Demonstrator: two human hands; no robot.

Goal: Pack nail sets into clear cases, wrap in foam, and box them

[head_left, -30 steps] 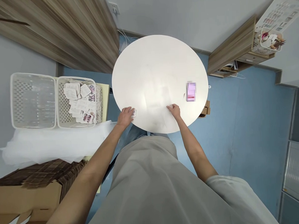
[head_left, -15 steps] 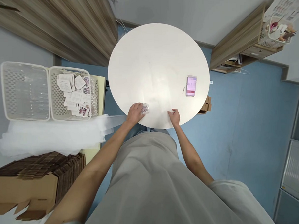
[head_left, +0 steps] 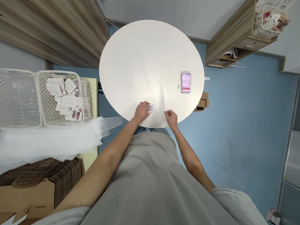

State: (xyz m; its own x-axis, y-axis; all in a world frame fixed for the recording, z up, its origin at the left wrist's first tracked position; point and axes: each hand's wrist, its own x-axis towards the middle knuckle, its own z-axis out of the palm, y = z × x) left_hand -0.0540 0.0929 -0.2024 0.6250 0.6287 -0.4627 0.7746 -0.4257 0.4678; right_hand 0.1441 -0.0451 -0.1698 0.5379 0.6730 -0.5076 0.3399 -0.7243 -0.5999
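Near the front edge of the round white table [head_left: 137, 60], my left hand [head_left: 142, 112] holds a small clear plastic pack [head_left: 151, 107]. Rows of little dark pieces show inside it; they look like false nails. My fingers lie over its left side and hide part of it. To the right, my right hand [head_left: 171, 118] is closed in a pinch just above the tabletop. Whatever may be between its fingertips is too faint to make out. A pale, see-through streak shows on the table between the two hands.
A phone-like pink, blurred item [head_left: 185, 82] lies on the table's right side, a tiny dark bit [head_left: 178, 87] beside it. At left stand an open white basket [head_left: 49, 110] of packs, translucent sheets [head_left: 49, 140] and folded cardboard [head_left: 24, 194]. Small brown boxes [head_left: 203, 100] sit beyond the table's right edge.
My left hand has moved right with the pack, closer to my right hand. The fingers of my right hand have drawn together. The whole view has shifted a little.
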